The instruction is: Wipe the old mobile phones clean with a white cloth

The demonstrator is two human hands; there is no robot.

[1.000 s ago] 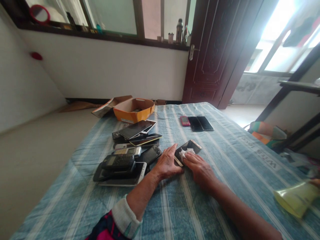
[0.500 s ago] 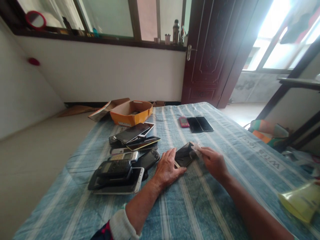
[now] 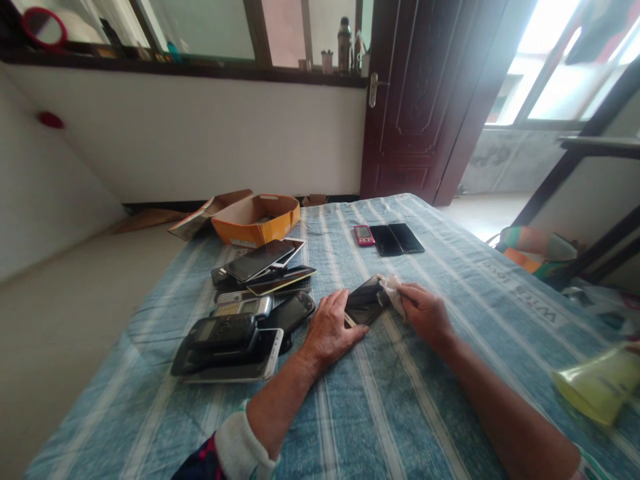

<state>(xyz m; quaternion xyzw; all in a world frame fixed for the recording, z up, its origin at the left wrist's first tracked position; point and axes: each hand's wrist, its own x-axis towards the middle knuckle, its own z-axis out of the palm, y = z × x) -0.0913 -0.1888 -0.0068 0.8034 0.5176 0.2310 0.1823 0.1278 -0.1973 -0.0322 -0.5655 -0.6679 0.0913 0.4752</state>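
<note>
A smartphone (image 3: pixel 364 303) with a dark screen and a pale edge lies on the striped cloth in front of me. My left hand (image 3: pixel 331 327) grips its lower left end, fingers along one side and thumb at the near corner. Pinched in my right hand (image 3: pixel 425 312) is a crumpled white tissue (image 3: pixel 394 293), which touches the phone's far right end. To the left lies a pile of old phones: a black handset (image 3: pixel 223 335) on top of a white-edged smartphone (image 3: pixel 274 353), a silver keypad phone (image 3: pixel 245 305), and a large dark smartphone (image 3: pixel 260 259) farther back.
An open orange cardboard box (image 3: pixel 257 230) stands behind the pile. A pink keypad phone (image 3: pixel 363 235) lies beside two black smartphones (image 3: pixel 397 239) at the far side. A yellow translucent bag (image 3: pixel 595 387) sits at the right edge. A dark red door (image 3: pixel 415 100) rises beyond.
The tissue shows fuller and more bunched at the phone's right end. My left hand keeps its grip on the phone. The whole view has shifted slightly.
</note>
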